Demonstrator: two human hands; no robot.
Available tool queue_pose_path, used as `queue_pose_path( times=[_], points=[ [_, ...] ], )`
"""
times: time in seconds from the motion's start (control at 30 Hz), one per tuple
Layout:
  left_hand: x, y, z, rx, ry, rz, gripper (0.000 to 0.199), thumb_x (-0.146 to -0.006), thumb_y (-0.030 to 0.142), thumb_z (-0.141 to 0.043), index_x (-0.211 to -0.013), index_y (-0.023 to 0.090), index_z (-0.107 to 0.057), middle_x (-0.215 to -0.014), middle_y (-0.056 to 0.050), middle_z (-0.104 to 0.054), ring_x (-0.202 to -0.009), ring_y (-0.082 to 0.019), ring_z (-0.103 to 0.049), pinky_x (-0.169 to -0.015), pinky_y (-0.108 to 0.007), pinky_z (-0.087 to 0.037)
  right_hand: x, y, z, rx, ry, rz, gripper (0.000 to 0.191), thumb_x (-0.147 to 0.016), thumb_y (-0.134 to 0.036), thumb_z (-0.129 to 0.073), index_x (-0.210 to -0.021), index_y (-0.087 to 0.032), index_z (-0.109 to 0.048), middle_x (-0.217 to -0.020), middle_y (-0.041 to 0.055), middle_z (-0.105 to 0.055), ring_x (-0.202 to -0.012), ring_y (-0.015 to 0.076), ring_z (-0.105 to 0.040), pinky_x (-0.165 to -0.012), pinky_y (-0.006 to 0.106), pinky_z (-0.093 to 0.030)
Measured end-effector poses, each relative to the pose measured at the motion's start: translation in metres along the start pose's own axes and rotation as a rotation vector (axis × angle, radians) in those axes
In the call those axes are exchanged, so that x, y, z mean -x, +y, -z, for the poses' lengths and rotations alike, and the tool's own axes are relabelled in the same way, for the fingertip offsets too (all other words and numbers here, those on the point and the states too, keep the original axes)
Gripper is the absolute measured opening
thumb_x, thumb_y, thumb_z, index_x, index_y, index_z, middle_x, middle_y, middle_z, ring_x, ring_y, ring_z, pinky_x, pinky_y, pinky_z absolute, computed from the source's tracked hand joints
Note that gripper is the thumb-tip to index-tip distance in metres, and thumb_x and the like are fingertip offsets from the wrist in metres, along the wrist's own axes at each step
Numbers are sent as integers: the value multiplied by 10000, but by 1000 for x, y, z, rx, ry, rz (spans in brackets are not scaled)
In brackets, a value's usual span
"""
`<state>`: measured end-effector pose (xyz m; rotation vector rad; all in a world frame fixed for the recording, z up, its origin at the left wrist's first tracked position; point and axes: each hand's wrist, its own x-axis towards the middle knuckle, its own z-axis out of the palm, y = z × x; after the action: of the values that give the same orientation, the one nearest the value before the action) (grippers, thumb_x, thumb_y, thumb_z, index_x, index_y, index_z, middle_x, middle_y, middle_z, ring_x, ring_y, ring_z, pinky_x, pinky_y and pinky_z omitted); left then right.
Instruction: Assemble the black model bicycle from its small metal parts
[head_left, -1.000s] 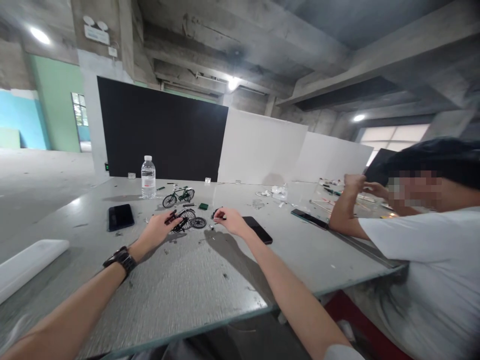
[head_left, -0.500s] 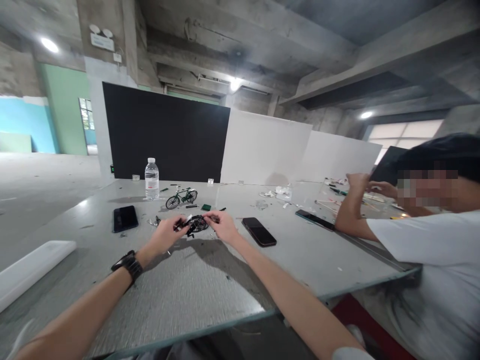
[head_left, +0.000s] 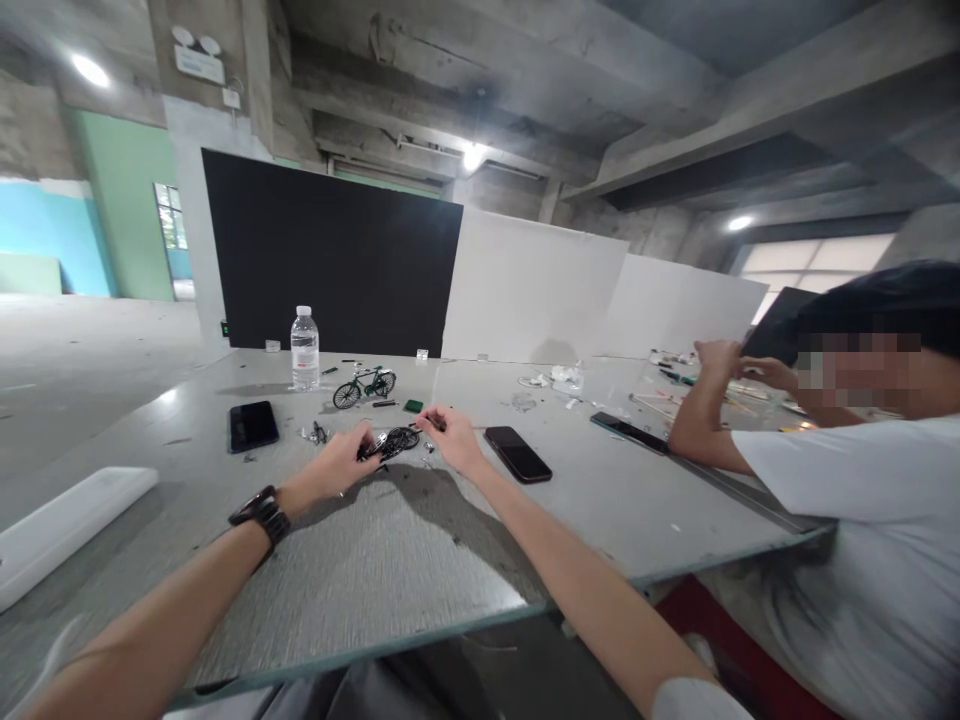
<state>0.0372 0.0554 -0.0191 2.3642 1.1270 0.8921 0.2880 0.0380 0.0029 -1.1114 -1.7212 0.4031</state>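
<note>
— Since a second ago the right hand [head_left: 452,438] has come in close to the dark model bicycle [head_left: 397,441], hasn't it?

— Yes, and the phone on its right [head_left: 517,454], partly covered then, is in full view.

— How is the model held?

— By the left hand [head_left: 337,465], thumb and fingers closed on its near end, low over the table [head_left: 360,610]. Its spoked wheel points toward the other hand.

— And the right fingers?

— Drawn close together just beside the wheel. Something dark shows there, but it's too small to tell whether they grip it.

— What's around them?

— Loose dark bits [head_left: 319,433] beyond the left wrist, which wears a black watch [head_left: 260,513]. Just past the model are a small green block [head_left: 413,406] and a dark strip [head_left: 384,403]; behind those, a green model bicycle [head_left: 365,387] stands upright.

— Farther out?

— A water bottle [head_left: 304,350] before the black panel [head_left: 330,260], another phone [head_left: 253,426] to the left, and a co-worker [head_left: 885,500] in a white shirt at the right, both hands raised over the tabletop.
</note>
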Motion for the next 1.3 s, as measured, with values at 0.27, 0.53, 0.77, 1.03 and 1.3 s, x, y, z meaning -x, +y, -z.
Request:
queue_pose_path(
  times=[0.27, 0.53, 0.77, 1.03, 1.3],
  points=[
    [1, 5, 2, -32, -40, 6, 197, -899, 404, -581, -895, 230, -491, -732, 6, -622, -652, -179, -548, -629, -302, -346, 4, 3, -9, -160, -134, -86, 457, -862, -653, -785, -928, -205, -724, -867, 87, -789, -796, 239, -765, -767, 350, -577],
    [4, 9, 10, 10, -18, -192, 329, -907, 271, -594, -1216, 229, -699, -1135, -88, -792, -1029, -278, -729, -914, -381, -546, 6, -4, -11, -25, -96, -72, 440, -896, -624, -757, -854, -187, -737, -869, 86, -771, -833, 225, -710, -776, 336, -544],
    [3, 1, 8, -248, 44, -316, 391, -911, 185, -668, -1298, 226, -704, -1306, -118, -750, -1224, -325, -682, -1079, -477, -515, 6, -14, -12, -88, -108, -24, 397, -870, -591, -786, -845, -195, -786, -803, 58, -747, -721, 189, -631, -657, 297, -477],
    [2, 0, 8, -307, 106, -377, 426, -896, 135, -663, -1316, 210, -677, -1297, -125, -744, -1191, -323, -692, -1064, -490, -527, 7, -15, -10, -30, -66, 54, 417, -917, -597, -747, -949, -191, -834, -919, 109, -811, -819, 234, -724, -692, 309, -524],
    [3, 1, 11, -239, 145, -350, 423, -935, 194, -620, -1352, 234, -668, -1315, -105, -744, -1208, -309, -682, -1067, -477, -523, 8, -16, -10, 99, -19, 116, 511, -970, -679, -654, -946, -196, -820, -949, 110, -816, -881, 242, -731, -747, 310, -524]
  ],
)
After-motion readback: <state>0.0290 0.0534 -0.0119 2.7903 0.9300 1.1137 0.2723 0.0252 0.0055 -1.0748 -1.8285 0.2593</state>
